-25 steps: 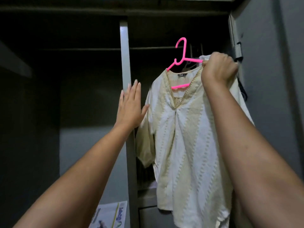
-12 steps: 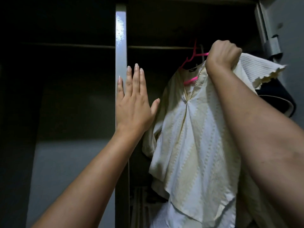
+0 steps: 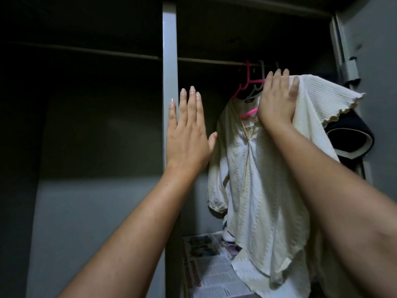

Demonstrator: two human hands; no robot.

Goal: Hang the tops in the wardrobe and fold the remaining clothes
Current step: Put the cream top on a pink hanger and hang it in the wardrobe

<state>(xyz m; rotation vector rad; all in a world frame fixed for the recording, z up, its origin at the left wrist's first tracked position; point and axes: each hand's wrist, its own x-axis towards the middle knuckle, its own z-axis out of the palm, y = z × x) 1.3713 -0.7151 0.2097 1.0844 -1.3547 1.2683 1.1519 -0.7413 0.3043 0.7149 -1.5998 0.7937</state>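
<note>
A cream top [image 3: 264,190] hangs on a pink hanger [image 3: 247,80] whose hook sits over the wardrobe rail [image 3: 210,61] in the right compartment. My right hand [image 3: 276,102] lies flat with straight fingers on the top's right shoulder, next to the hanger. My left hand [image 3: 189,132] is open with fingers straight, pressed against the grey centre post [image 3: 169,50] of the wardrobe. The hanger's right arm is hidden under the fabric and my hand.
A ribbed cream garment [image 3: 328,95] and a dark one [image 3: 348,136] hang to the right, near the door hinge [image 3: 349,69]. Newspaper [image 3: 210,265] lines the shelf below. The left compartment [image 3: 86,115] is dark.
My right hand, which gripped the hanger and shoulder in a fist, has opened and now rests flat on the top. The hanger's hook now sits on the rail. My left hand stays on the post.
</note>
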